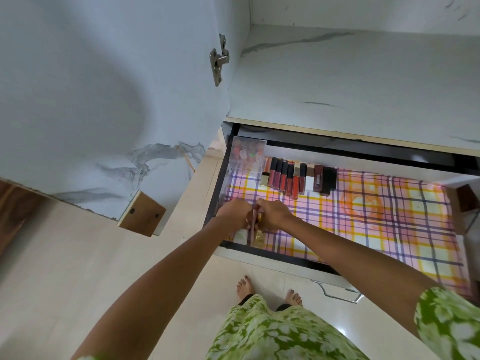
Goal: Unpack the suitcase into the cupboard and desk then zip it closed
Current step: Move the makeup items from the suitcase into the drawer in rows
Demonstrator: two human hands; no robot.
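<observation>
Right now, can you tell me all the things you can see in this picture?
drawer: one, pulled open, white front, black inner rim, below the shelf.
checked liner: one, pink, yellow and purple, covers the drawer floor.
clear box: one, see-through, back left corner of the drawer; small orange bits inside.
lip colour tubes: a row, about ten, red, orange, gold and dark, along the back beside the clear box.
small items: a few, pinkish, gold and white, front left of the drawer, in the hands.
cupboard door: one, white marble pattern, open, left.
feet: two, bare, on the floor.
left hand: grips the small items.
right hand: grips them too.
</observation>
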